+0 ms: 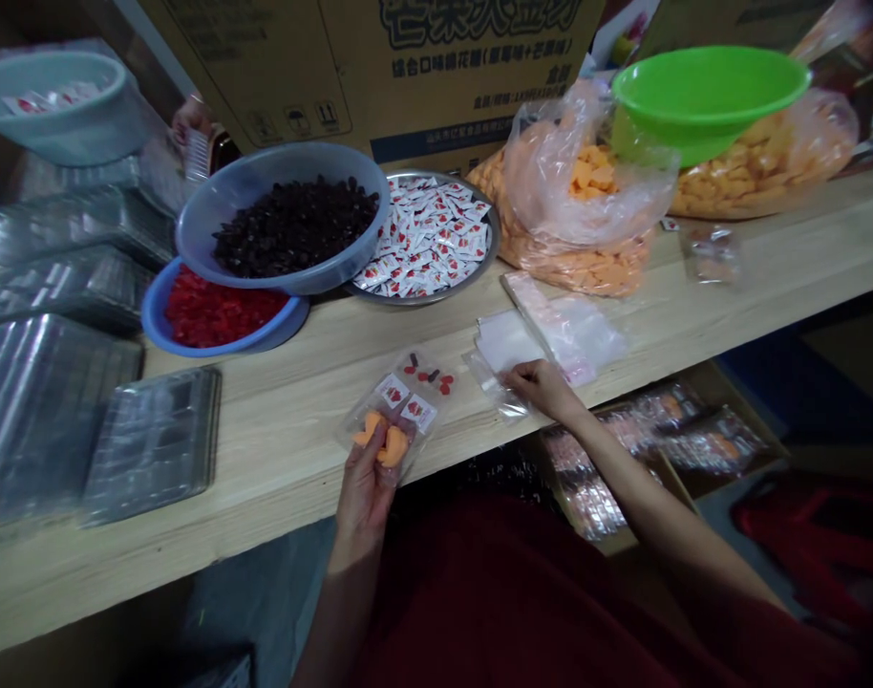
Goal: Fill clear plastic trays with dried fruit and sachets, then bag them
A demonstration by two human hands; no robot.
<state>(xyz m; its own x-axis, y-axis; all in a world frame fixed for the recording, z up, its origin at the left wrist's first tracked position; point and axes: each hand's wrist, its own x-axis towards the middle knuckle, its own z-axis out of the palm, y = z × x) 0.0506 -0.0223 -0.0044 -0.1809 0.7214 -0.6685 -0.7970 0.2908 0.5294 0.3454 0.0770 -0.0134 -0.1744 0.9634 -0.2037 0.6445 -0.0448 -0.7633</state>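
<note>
Some orange pieces (394,449) show partly behind the left hand (365,481), its fingers clamped on the clear tray (428,387) at seven o'clock. Toward two o'clock from it, the right hand's (547,390) fingers close together against clear bags (509,342); their grip is hard to make out.

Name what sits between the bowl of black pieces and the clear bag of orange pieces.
A metal dish of white packets, seen in the head view.

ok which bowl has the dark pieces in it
The large translucent blue bowl, partly over the smaller blue bowl; it alone holds dark pieces, while that smaller one holds red pieces.
</note>
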